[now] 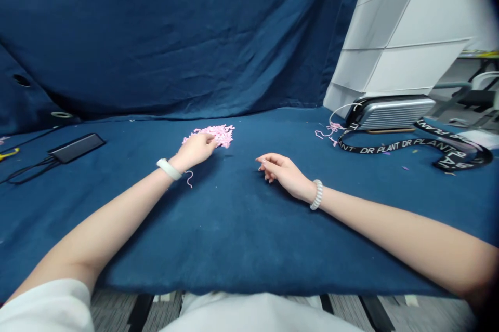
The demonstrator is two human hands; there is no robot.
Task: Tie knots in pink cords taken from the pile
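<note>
Head view puts us over our own two forearms, reaching forward across a table draped in blue cloth [234, 228]. Our left hand [195, 150] lies palm down at the near edge of a loose heap of small pink curled bits [220, 135], perhaps yarn or foam, with the fingers bent and their tips on the heap; whether they pinch anything we cannot tell. A pink strand [189, 178] lies just beside the left wrist, which wears a white band [169, 169]. Our right hand [283, 172] rests on its outer edge on the bare cloth, well apart from the heap, its fingers [265, 163] loosely curled and empty, and a white coiled bracelet [317, 195] circles that wrist. The heap seems gathered within easy reach, the right hand relaxed and waiting.

Farther right, a few more pink bits [330, 128] lie by a silver ribbed case [393, 113], and a black strap lettered DR PLANT [390, 144] loops across the cloth. At the left, a flat black device [76, 147] trails a dark cable [23, 176]. Blue fabric [156, 36] hangs behind the table, a white panelled wall [401, 25] rises at the right, and patterned carpet [117, 311] shows below the table edge.
</note>
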